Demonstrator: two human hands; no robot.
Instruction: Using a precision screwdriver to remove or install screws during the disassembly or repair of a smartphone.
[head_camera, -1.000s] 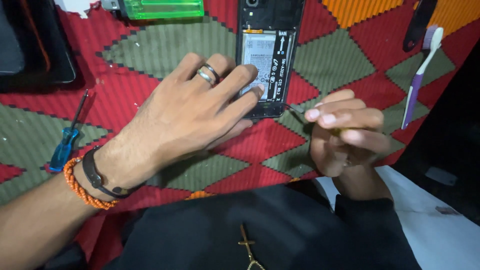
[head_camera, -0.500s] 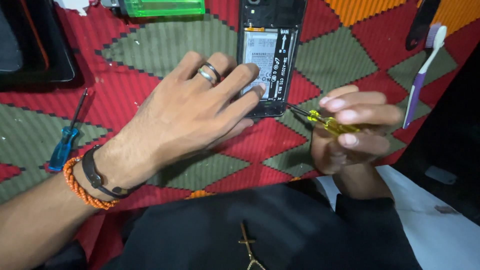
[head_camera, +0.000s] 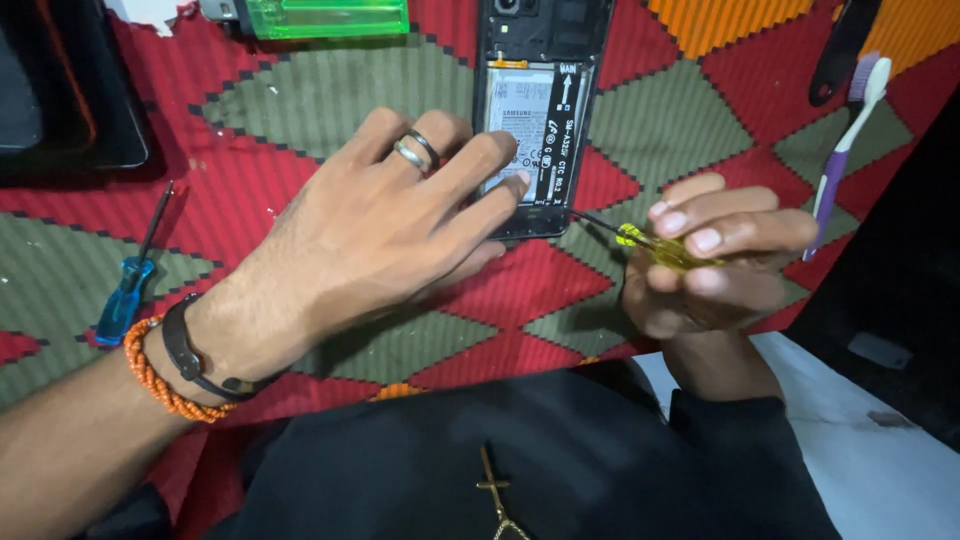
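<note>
1. My right hand (head_camera: 715, 255) has its fingers pressed together around the small yellow transparent-handled screwdriver (head_camera: 660, 247), pinching the handle between thumb and fingertips; its thin dark shaft points left towards the lower right corner of the phone.
2. My left hand (head_camera: 370, 235) lies flat with its fingers spread, the fingertips pressing down on the opened black smartphone with its back cover off (head_camera: 540, 110), which sits on the cloth just ahead of both hands. Two rings sit on one finger, and a black strap and an orange braided band (head_camera: 150, 375) circle the wrist.
3. I judge the step to be steadying the phone while the driver tip is brought to a screw near its lower edge; the tip is close beside the frame, but I cannot tell whether it touches.
4. The next move calls for a fine, steady seating of the tip, with my left fingers keeping the body from sliding.
5. The phone's pale grey rectangular battery (head_camera: 515, 115) carries a white label with small dark print, and a black strip with an arrow runs beside it.
6. Further out: a blue-handled screwdriver (head_camera: 128, 290) at left, a green translucent box (head_camera: 325, 17) at top, a purple-and-white toothbrush (head_camera: 845, 140) at right, all on the red, green and orange woven cloth (head_camera: 300, 100).
</note>
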